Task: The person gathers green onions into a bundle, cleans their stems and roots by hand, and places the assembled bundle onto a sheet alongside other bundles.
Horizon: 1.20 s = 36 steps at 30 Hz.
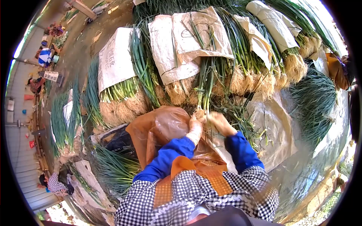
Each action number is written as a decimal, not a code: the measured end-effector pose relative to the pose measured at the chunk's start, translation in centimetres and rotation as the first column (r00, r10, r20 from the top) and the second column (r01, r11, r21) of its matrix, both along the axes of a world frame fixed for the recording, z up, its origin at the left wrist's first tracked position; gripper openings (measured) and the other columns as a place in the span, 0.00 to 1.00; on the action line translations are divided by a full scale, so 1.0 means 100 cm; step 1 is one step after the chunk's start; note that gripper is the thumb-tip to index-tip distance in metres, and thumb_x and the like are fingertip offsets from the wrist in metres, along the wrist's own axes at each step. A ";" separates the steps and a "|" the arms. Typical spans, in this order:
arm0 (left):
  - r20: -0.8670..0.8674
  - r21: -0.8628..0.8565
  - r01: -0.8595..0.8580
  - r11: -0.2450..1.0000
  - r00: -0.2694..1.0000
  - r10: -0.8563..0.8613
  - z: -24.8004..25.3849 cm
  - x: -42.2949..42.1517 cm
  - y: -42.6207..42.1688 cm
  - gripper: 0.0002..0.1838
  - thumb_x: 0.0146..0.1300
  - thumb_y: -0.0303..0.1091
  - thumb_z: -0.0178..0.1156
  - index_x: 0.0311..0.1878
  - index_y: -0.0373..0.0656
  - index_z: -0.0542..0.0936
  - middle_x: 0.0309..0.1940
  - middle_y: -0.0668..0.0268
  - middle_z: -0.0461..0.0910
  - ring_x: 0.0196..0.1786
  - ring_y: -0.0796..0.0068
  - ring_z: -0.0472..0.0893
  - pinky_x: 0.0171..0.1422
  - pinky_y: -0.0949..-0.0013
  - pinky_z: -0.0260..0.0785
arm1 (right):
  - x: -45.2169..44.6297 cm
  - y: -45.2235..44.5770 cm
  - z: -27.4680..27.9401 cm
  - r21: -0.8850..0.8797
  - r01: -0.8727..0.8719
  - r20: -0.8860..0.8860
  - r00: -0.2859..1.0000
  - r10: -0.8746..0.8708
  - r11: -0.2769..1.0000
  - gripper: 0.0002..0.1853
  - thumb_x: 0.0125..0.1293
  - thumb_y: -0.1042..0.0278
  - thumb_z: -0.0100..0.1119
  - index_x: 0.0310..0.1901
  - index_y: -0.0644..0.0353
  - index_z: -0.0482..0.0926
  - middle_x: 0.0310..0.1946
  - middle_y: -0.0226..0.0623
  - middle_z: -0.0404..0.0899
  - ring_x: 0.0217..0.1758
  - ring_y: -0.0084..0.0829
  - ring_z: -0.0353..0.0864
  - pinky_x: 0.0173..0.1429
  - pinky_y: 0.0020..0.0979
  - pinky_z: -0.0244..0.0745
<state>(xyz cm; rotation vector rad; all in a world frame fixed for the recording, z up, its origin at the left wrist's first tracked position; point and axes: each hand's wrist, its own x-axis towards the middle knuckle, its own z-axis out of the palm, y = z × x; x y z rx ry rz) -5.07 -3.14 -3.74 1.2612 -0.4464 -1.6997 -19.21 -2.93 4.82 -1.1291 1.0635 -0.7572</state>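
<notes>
My left hand (195, 125) is closed around the root end of a few spring onions (204, 96), whose green tops point away from me. Close beside it, my right hand (221, 123) has its fingers curled in at the stalks; what they pinch is too small to make out. Both hands are above the brown plastic apron (166, 122) over my lap. Just past them lies a long row of spring onions with pale bushy roots (241, 81), partly covered by white woven sacks (203, 34). Stripped leaves (245, 122) are scattered to the right of my right hand.
A sack-wrapped bundle (118, 98) stands at the left of the row. More spring onions lie in piles at the right (315, 101) and lower left (113, 167). A flat sheet (273, 132) covers the ground at right. Another person (57, 184) works at far left.
</notes>
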 end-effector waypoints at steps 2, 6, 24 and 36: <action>-0.137 0.075 -0.094 0.993 0.985 0.103 0.009 0.003 0.001 0.11 0.56 0.20 0.56 0.43 0.41 0.77 0.31 0.68 0.79 0.28 0.76 0.77 0.31 0.75 0.70 | -0.036 0.037 0.018 0.260 -0.232 -0.055 0.966 0.254 0.937 0.20 0.64 0.51 0.51 0.21 0.56 0.70 0.16 0.22 0.65 0.20 0.17 0.61 0.25 0.23 0.58; -0.151 0.088 -0.027 0.996 0.988 0.040 -0.010 0.006 0.001 0.10 0.59 0.25 0.56 0.44 0.41 0.77 0.31 0.67 0.79 0.29 0.77 0.77 0.31 0.77 0.70 | -0.094 0.051 -0.024 0.420 -0.240 -0.437 0.792 0.427 0.875 0.16 0.64 0.56 0.52 0.27 0.59 0.79 0.22 0.33 0.76 0.26 0.24 0.74 0.33 0.30 0.69; -0.158 0.277 0.228 0.933 0.969 -0.190 0.010 0.009 0.007 0.12 0.65 0.44 0.52 0.36 0.47 0.75 0.19 0.72 0.72 0.18 0.78 0.69 0.19 0.75 0.60 | 0.008 -0.022 -0.039 -0.382 0.137 -0.571 0.743 -0.350 0.914 0.19 0.66 0.52 0.46 0.25 0.58 0.74 0.21 0.45 0.76 0.24 0.43 0.76 0.30 0.40 0.70; -0.272 0.291 0.304 0.907 0.935 -0.226 0.039 0.009 0.003 0.18 0.65 0.54 0.47 0.45 0.51 0.75 0.15 0.77 0.63 0.13 0.84 0.59 0.14 0.80 0.50 | -0.039 -0.010 -0.041 0.038 0.393 -0.409 0.845 -0.345 0.919 0.17 0.61 0.50 0.54 0.33 0.57 0.77 0.22 0.41 0.77 0.24 0.39 0.75 0.34 0.34 0.72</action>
